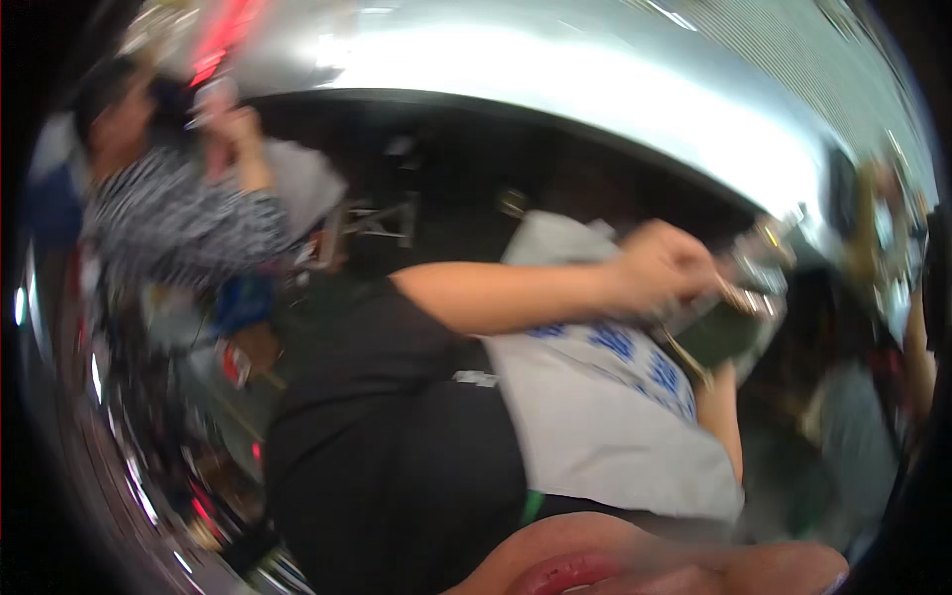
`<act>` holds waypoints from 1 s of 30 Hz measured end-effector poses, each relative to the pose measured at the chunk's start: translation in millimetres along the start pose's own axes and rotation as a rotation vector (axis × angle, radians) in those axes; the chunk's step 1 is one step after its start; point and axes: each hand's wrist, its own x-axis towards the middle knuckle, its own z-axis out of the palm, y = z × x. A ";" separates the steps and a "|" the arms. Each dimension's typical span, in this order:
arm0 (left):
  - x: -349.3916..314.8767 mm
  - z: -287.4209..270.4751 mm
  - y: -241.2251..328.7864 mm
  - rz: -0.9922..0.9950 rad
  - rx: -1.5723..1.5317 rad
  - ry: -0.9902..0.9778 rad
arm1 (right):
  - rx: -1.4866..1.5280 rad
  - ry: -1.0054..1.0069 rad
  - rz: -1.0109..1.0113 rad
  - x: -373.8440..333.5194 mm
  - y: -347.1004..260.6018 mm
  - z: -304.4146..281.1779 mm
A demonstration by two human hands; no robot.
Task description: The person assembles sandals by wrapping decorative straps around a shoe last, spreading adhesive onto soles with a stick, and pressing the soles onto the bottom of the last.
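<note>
My left hand reaches across in front of the grey apron with blue print. Its fingers are curled closed, but motion blur hides what they grip. Beside the fingers is a shiny, partly see-through thing, perhaps clear plastic. A thin brownish strip slants down below the hand. Of my right arm, the bare forearm shows at the apron's right edge; the right hand cannot be made out behind the blurred things there.
At the far left a person in a striped top holds up something pale. A long, bright metallic surface curves across the top. A metal-framed stand stands beyond my arm. Blurred clutter, including a blue thing, lies at left.
</note>
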 end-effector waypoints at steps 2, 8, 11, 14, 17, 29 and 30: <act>11.0 -2.4 -0.8 0.095 -0.094 -0.075 | -0.039 -0.153 0.003 4.6 0.1 -12.0; 55.6 -38.7 -11.5 -0.061 -0.355 -0.192 | -0.283 -0.268 -0.059 95.8 -34.7 -10.4; 104.6 -55.3 -21.6 0.012 -0.589 -0.750 | -0.445 -0.152 -0.129 134.2 -38.1 28.4; 119.1 -120.8 10.0 0.242 -0.018 -0.450 | -0.623 0.094 -0.182 185.0 -53.9 36.8; 122.1 -171.9 40.0 -0.026 -0.543 -0.261 | -0.788 0.588 -0.166 171.6 -87.5 0.8; 318.7 -387.5 41.5 0.189 -1.099 -0.482 | -0.650 0.553 -0.335 427.4 -159.8 -6.2; 329.1 -403.2 47.0 0.189 -1.094 -0.460 | -0.646 0.539 -0.337 446.1 -165.4 -8.7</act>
